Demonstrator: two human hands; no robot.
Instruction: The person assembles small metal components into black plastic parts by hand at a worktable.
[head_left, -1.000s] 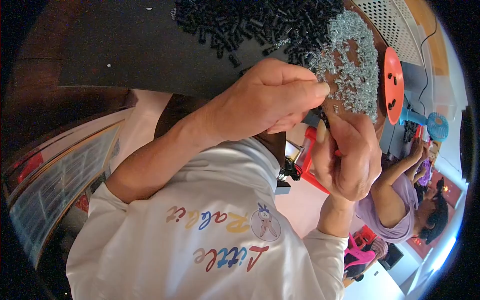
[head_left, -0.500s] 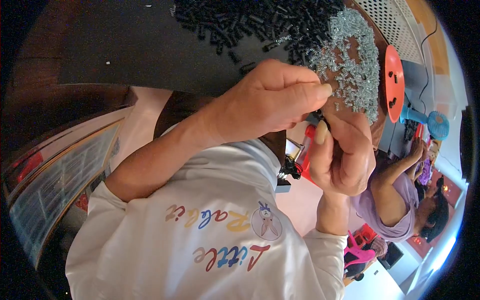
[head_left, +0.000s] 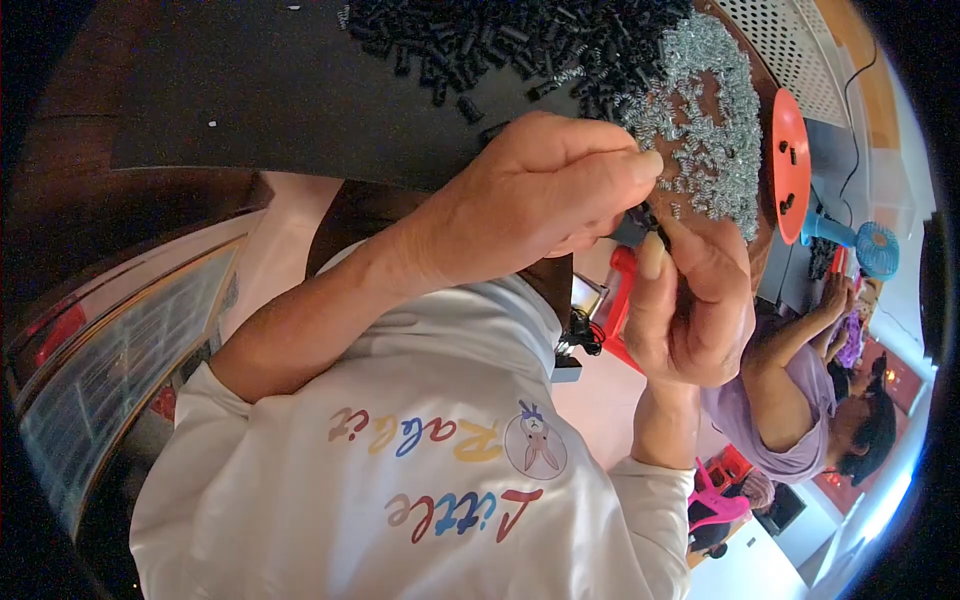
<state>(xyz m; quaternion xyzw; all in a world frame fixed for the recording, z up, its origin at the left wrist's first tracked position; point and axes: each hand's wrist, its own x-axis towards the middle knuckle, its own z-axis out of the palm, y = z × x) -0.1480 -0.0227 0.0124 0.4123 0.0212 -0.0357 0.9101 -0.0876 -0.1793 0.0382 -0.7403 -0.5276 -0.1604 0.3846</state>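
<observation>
While both hands are pinching one small black part (head_left: 640,222) between them just below the spring pile (head_left: 705,130), left hand (head_left: 530,205) and right hand (head_left: 690,300) seem to be mid-assembly, needing a fine fingertip push next.

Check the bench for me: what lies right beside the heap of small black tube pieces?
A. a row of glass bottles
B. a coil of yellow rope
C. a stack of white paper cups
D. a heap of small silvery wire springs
D: a heap of small silvery springs lies against the right side of the black tube pieces on the dark table, just above the left hand and right hand, whose fingers meet on a small dark part.
</observation>
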